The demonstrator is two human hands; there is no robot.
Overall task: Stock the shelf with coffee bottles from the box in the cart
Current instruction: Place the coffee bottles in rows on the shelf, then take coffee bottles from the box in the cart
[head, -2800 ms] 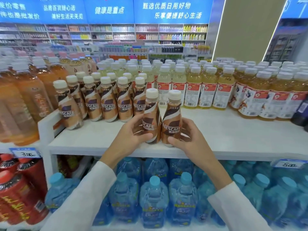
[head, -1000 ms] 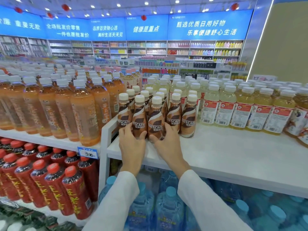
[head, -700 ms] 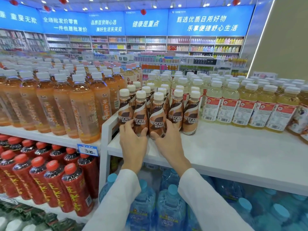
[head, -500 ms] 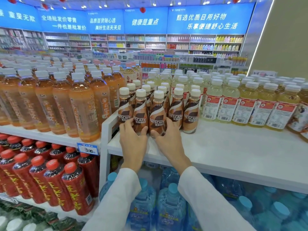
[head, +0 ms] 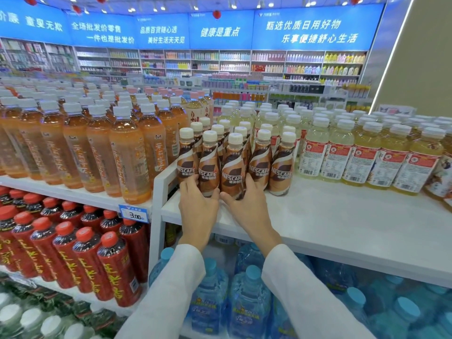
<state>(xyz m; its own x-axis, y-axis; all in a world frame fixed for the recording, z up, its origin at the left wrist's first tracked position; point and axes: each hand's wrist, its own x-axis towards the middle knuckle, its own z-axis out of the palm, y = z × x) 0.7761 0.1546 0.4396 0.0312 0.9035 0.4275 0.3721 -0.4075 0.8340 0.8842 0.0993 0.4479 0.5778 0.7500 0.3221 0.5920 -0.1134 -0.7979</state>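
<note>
Coffee bottles (head: 281, 167), brown plastic with cream caps, stand clustered at the left end of the white shelf (head: 342, 216), between orange tea bottles (head: 127, 162) and pale yellow drink bottles (head: 335, 155). Left hand (head: 198, 206) curls round the 2nd front-row bottle (head: 208, 165); right hand (head: 252, 209) curls round the 3rd front-row bottle (head: 234, 167), both upright on it.

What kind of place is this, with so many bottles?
Probably a supermarket: shelves packed with rows of drink bottles, a price tag on a shelf edge, and blue banners above more stocked aisles behind.
</note>
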